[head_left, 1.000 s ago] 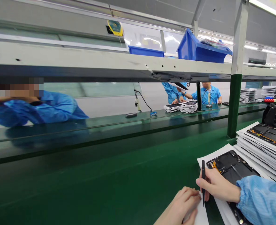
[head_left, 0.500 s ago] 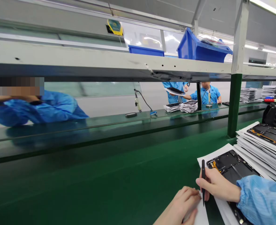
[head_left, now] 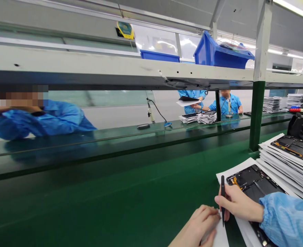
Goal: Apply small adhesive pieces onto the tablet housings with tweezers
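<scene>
In the head view my right hand [head_left: 237, 201] grips a slim black tool, which looks like tweezers [head_left: 222, 199], upright with its pointed end down. That hand is over the left edge of a black tablet housing [head_left: 256, 181] with an orange flex cable, which lies on white sheets [head_left: 224, 173]. My left hand [head_left: 200, 221] rests beside it with bent fingers on a white sheet or strip [head_left: 221, 236]. The tool's tip is just beside those fingertips. Whatever the left fingers pinch is too hidden to name.
Behind on the right, another tablet housing [head_left: 295, 147] tops a paper-layered stack, near a black clamp-like fixture [head_left: 298, 125]. A green post [head_left: 257, 116] carries a shelf [head_left: 102, 67] with blue bins [head_left: 218, 51]. Co-workers in blue are across the green bench [head_left: 115, 192].
My hands and the tool stay nearly still. In the background, a standing co-worker's dark panel and white sheet have shifted slightly left.
</scene>
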Demonstrator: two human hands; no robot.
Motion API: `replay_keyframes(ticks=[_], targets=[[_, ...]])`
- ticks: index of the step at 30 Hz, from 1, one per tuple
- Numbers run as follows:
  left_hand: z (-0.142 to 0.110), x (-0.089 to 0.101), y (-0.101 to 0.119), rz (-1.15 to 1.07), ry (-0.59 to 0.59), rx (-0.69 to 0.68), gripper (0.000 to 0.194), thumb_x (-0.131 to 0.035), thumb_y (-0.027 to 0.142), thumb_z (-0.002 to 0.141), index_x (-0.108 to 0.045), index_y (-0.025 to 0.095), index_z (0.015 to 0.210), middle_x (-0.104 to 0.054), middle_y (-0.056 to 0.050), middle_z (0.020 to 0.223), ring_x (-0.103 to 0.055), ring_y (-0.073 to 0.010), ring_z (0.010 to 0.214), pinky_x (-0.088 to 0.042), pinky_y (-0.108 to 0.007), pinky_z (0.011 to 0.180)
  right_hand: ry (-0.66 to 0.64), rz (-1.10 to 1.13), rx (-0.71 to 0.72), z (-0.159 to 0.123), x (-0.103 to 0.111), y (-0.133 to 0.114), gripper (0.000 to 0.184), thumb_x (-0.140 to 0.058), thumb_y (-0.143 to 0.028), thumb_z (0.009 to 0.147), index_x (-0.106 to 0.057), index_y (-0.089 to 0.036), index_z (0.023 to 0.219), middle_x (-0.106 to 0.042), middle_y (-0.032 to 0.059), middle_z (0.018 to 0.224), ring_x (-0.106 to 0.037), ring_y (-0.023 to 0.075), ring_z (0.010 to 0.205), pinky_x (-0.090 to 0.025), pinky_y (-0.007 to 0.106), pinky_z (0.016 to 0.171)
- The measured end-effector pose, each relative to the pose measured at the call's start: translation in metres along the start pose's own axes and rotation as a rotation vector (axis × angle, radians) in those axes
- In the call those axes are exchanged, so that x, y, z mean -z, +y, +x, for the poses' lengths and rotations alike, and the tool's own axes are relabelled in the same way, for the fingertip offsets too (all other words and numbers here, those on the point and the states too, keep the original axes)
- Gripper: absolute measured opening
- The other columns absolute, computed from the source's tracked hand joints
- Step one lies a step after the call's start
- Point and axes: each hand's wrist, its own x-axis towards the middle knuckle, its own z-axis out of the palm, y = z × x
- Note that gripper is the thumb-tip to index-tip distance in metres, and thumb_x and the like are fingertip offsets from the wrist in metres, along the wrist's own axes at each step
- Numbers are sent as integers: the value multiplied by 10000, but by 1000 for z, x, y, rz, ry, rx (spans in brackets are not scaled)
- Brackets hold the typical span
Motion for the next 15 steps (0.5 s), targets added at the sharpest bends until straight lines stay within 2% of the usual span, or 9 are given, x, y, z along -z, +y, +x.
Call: replay_keyframes(ticks=[15], targets=[[1, -3, -1, -27, 23, 22, 363, -416, 41, 838, -608, 191, 1106, -593, -64, 1121, -535, -180, 1076, -450, -269, 987, -1, 4, 2, 0, 0, -2, 183, -453, -325, 885, -417, -185, 772, -543, -20, 550, -552, 100, 428, -403, 151, 402]])
